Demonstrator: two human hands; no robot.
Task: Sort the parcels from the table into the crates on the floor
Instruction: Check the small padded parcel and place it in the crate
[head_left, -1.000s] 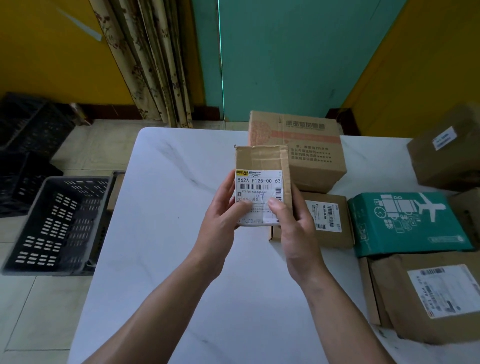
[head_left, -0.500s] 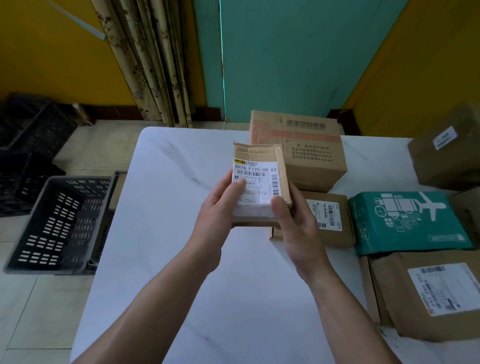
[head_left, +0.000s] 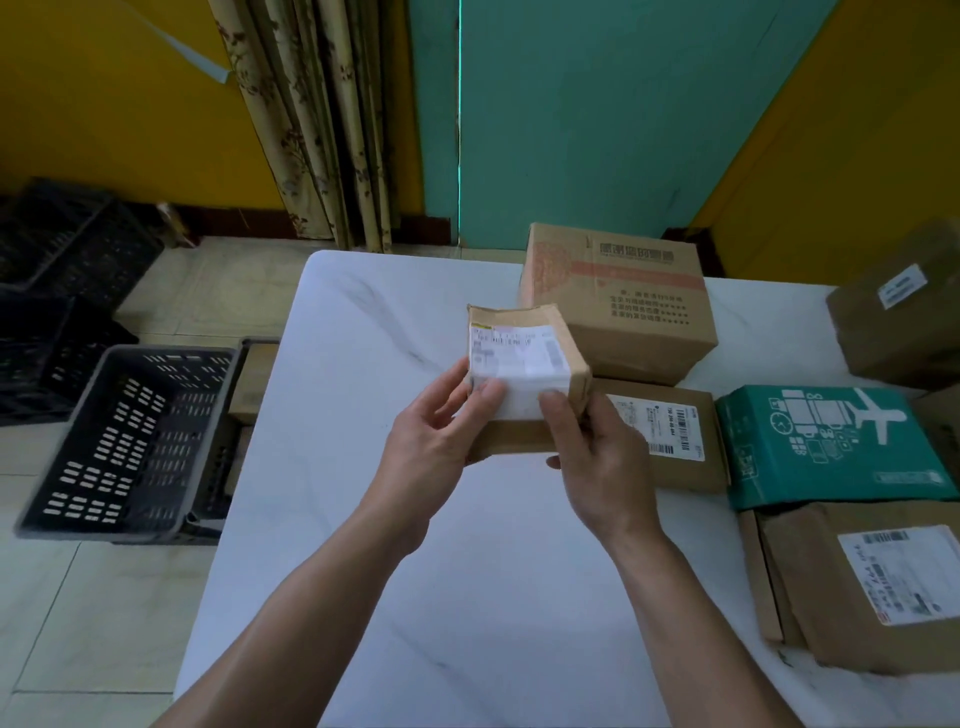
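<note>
We hold the small parcel (head_left: 524, 364) above the bench (head_left: 363, 415), left hand (head_left: 431, 447) and right hand (head_left: 597, 457) fingers closed on it; flat parcel (head_left: 670, 436) directly behind, grey crate (head_left: 135, 441) on floor left.

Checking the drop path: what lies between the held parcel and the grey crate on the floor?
Only bare white table separates the held parcel from the grey crate, per the head view.

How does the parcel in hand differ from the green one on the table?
The held parcel is plain brown cardboard, lifted and tilted between the left hand and right hand. The green parcel lies flat on the table, printed with white icons, and looks larger. Both are box-shaped.
</note>
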